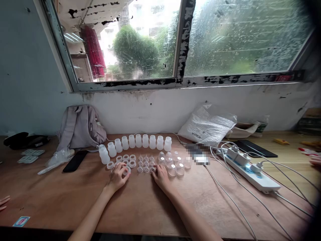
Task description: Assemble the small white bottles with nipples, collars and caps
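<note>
My left hand [116, 177] curls its thumb and fingers round a whitish bottle collar ring [127, 170] at the near edge of a cluster of such rings [125, 157]. My right hand [161, 176] has its fingertips closed on a small see-through bottle teat [152, 170], at the near right corner of a grid of teats [146, 164]. Right of that hand stand several see-through domed caps [172, 170]. Behind everything, frosted baby bottles [138, 141] form a curved row, with one bottle [103, 154] tilted at its left end.
A grey backpack [80, 129], a plastic bag [59, 157] and a black phone [75, 161] lie left. Cables run from a white power strip [250, 170] across the right side. A silvery bubble bag [207, 124] leans on the wall. Other people's hands [4, 202] show at both edges.
</note>
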Tool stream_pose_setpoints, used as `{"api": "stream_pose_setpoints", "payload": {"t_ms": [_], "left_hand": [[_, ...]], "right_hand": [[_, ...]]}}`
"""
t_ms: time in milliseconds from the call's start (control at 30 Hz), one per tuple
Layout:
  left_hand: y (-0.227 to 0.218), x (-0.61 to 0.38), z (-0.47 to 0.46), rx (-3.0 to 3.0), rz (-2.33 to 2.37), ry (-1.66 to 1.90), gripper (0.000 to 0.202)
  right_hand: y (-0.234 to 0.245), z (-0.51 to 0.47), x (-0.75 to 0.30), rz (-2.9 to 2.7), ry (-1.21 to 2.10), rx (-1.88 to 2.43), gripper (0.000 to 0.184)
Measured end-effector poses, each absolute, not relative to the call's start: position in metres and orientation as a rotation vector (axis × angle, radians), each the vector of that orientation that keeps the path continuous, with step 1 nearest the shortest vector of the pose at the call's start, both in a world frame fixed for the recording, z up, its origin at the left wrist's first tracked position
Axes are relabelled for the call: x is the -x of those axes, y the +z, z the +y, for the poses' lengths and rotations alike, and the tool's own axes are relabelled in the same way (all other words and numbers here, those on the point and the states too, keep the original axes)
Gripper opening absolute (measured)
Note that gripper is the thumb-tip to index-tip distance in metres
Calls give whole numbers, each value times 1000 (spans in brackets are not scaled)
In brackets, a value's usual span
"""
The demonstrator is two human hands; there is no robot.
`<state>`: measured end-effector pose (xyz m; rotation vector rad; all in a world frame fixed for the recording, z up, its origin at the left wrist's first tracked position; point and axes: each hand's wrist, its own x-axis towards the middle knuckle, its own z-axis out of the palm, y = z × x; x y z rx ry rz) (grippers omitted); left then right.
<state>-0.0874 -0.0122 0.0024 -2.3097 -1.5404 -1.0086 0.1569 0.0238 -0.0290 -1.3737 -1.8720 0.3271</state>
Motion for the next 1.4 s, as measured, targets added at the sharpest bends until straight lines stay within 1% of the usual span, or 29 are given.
{"api": "stream_pose_setpoints", "payload": {"t_ms": [100, 200, 300, 367, 467, 600, 767, 867, 900, 1000, 1033, 1133, 1167, 1233, 1400], "left_hand": [[17, 61, -6, 2344, -1440, -1187, 7], [25, 31, -1, 2390, -1384, -1385, 6], [20, 13, 1, 2359, -1394, -1609, 10], [13, 10, -1, 2421, -1368, -1665, 16], [8, 14, -7, 2621, -1302, -1586, 25], [10, 17, -12, 2821, -1313, -1395, 38], [10, 13, -11, 2919, -1392, -1088, 38], [9, 11, -10, 2874, -1423, -1058, 41], [8, 11, -10, 2851, -1446, -1097, 38], [6, 9, -9, 2774, -1565, -1332, 14], [5, 7, -8, 2741, -1642, -1482, 13], [1, 4, -5, 2626, -1875, -2000, 18], [-1, 3, -4, 2598, -1923, -2117, 20], [-5, 2, -1, 2609, -1961, -2196, 22], [-15, 0, 4, 2650, -2030, -2222, 23]], "right_hand": [[-24, 23, -157, -1854, 361, 1373, 15], [-13, 14, -158, -1942, 382, 1268, 12], [-5, 6, -159, -2180, 367, 1162, 17], [-4, 5, -159, -2242, 398, 1155, 20], [-4, 12, -160, -2138, 549, 1144, 12], [-7, 22, -161, -1852, 716, 1149, 20], [-10, 24, -160, -1784, 752, 1137, 20], [-11, 24, -160, -1800, 731, 1150, 20], [-11, 24, -160, -1808, 727, 1153, 21], [-10, 23, -160, -1841, 724, 1136, 26], [-9, 22, -160, -1853, 723, 1126, 29], [-3, 16, -158, -1867, 749, 1081, 36], [-1, 13, -157, -1865, 778, 1057, 37], [3, 6, -154, -1862, 859, 993, 34], [6, -3, -148, -1757, 1112, 844, 21]]}}
